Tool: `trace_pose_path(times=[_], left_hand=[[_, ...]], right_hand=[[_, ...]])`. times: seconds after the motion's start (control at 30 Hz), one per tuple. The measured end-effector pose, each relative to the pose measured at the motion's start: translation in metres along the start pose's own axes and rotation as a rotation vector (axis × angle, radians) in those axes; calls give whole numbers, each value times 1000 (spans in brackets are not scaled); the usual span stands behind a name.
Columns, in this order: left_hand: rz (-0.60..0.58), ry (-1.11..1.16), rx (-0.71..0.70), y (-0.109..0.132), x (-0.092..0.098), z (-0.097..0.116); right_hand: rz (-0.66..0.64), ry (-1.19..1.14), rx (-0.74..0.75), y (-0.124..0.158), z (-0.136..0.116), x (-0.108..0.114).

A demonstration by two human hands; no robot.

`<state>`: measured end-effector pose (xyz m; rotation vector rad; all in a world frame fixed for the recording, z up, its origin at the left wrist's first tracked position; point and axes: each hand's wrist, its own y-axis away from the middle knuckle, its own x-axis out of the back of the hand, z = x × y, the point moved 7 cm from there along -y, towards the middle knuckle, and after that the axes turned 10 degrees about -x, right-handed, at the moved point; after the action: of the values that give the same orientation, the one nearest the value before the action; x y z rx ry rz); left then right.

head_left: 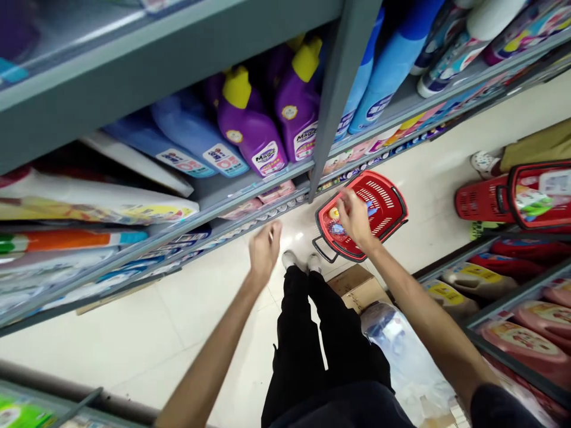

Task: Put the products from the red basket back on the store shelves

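Note:
My left hand [264, 248] is raised in front of the shelves, its fingers curled in, and no object shows in it. My right hand [354, 217] hovers above a red shopping basket [389, 199], fingers bent toward the thumb and nothing visible between them. The basket stands on the floor just beyond my shoes. Inside it lie a small yellow item [333, 213] and a blue packet [338, 229]; my right hand hides part of the contents. Closest on the shelf ahead are purple bottles with yellow caps [259, 128] and blue bottles [200, 139].
A grey shelf post [336, 89] divides the rack ahead. Cardboard boxes [359, 285] and a plastic-wrapped bundle [397, 339] sit beside my right leg. Another red basket [482, 199] is at the right, near a person's shoe [484, 163]. Jugs [521, 348] line the right-hand shelf.

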<state>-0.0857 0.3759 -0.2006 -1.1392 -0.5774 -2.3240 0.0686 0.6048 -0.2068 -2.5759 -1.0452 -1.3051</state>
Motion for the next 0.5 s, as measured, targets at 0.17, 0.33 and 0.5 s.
trace_pose_path(times=[0.17,0.33,0.5], left_hand=[[-674,-45,146,178,-134,-42],[-912,-130,179,277,-201,-86],[-858,-63,133,272,-243,-106]], right_hand=[[-178,145,-439,79,150,-32],[-281,213,-667,82,250,-85],[-224,201,-812,26,337,-134]])
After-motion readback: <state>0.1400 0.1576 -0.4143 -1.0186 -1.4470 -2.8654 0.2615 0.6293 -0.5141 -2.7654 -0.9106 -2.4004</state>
